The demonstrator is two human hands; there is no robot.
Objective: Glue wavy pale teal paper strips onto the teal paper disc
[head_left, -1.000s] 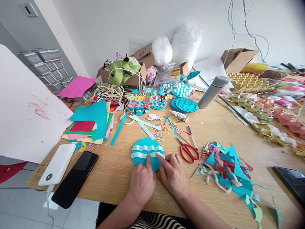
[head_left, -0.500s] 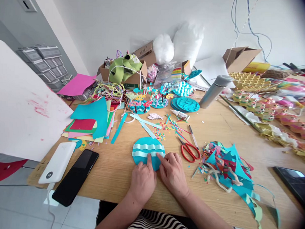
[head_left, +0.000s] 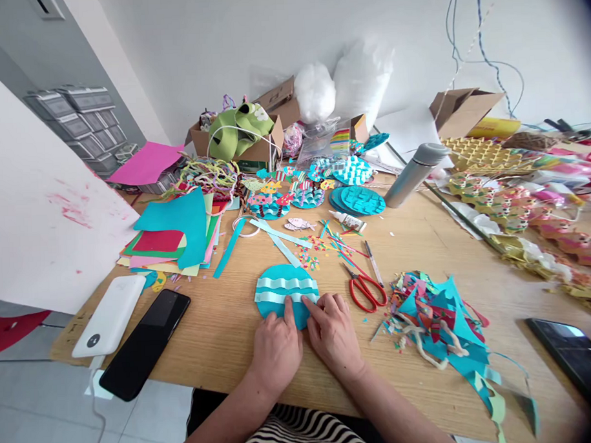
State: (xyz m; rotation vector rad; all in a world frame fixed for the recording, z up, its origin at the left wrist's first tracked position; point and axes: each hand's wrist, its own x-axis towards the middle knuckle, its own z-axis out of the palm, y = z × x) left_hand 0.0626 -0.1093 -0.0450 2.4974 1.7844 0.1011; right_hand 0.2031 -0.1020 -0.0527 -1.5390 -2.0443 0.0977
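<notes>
A turquoise paper disc (head_left: pixel 275 318) lies flat on the table in front of me. Two pale blue wavy paper strips run across it, an upper strip (head_left: pixel 278 283) and a lower strip (head_left: pixel 270 297). My left hand (head_left: pixel 277 352) presses its outstretched index finger on the lower strip, the other fingers curled under. Beside it, my right hand (head_left: pixel 334 336) touches the same strip near its right end with its index fingertip. Neither hand grips anything. Red-handled scissors (head_left: pixel 363 290) lie right of the disc.
Paper scraps (head_left: pixel 439 320) are heaped at right, past a pen (head_left: pixel 374 263). Loose strips (head_left: pixel 282 240), a glue bottle (head_left: pixel 348 220) and a metal flask (head_left: pixel 413 178) stand or lie farther back. Left are coloured sheets (head_left: pixel 172 219), a black phone (head_left: pixel 144 343) and a white power bank (head_left: pixel 109 315).
The view has shifted very slightly. Both hands keep their index fingers on the lower strip, and the disc has not visibly moved on the table.
</notes>
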